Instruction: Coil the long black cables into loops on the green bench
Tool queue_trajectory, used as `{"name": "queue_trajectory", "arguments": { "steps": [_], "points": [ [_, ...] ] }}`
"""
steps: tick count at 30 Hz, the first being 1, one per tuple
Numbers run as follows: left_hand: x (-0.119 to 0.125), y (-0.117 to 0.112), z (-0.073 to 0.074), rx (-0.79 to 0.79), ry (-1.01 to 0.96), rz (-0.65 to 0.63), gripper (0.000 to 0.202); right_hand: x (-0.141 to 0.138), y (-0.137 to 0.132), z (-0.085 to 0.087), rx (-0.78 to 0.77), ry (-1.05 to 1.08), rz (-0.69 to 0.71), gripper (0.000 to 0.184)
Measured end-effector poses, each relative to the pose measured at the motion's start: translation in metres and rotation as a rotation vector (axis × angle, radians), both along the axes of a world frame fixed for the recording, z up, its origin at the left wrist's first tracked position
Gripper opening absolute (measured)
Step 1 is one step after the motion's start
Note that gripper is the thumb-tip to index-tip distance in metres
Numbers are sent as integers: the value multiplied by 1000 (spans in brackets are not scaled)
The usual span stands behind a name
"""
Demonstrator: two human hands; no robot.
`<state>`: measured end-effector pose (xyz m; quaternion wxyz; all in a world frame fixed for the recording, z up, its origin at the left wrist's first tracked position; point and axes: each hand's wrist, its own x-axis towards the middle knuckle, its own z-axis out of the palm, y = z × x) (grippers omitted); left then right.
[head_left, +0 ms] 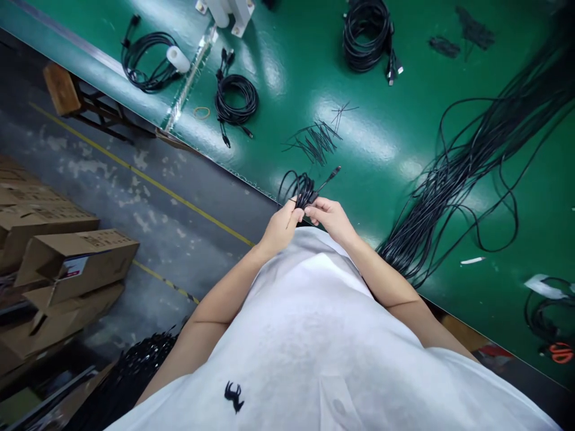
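A coiled black cable (304, 189) is held close to my body, just over the near edge of the green table. My left hand (286, 220) is closed around the coil's left side. At the coil's right side, my right hand (327, 215) pinches with thumb and fingertips; whether it grips the cable or a thin tie there is too small to tell. One cable plug (335, 172) sticks out from the coil to the upper right. Beyond the coil, several thin black ties (318, 142) lie scattered on the table.
A long bundle of loose black cables (453, 185) spreads over the table's right side. Coiled cables (236, 99) lie farther back, with a larger coil (366, 36) behind. Orange-handled scissors (560, 353) rest at far right. Cardboard boxes (85, 263) stand on the floor at left, near a wooden stool (63, 90).
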<state>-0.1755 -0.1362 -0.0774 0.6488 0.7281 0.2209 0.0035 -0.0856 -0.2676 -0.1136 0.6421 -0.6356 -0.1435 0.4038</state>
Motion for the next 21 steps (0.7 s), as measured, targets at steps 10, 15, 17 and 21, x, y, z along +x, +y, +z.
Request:
{"name": "queue_trajectory", "arguments": {
  "steps": [10,15,17,21],
  "points": [
    [-8,19,-15,-65,44,-145,19,21,7,24,44,-1074,662,28],
    [-12,26,-14,-393,163,-167,34,22,18,40,66,-1412,870,35],
    [-12,30,-13,-469,174,-167,38,20,20,48,12,-1674,946,37],
    [-11,35,-12,-532,200,-187,42,15,25,60,-98,-2027,1081,35]
  ]
}}
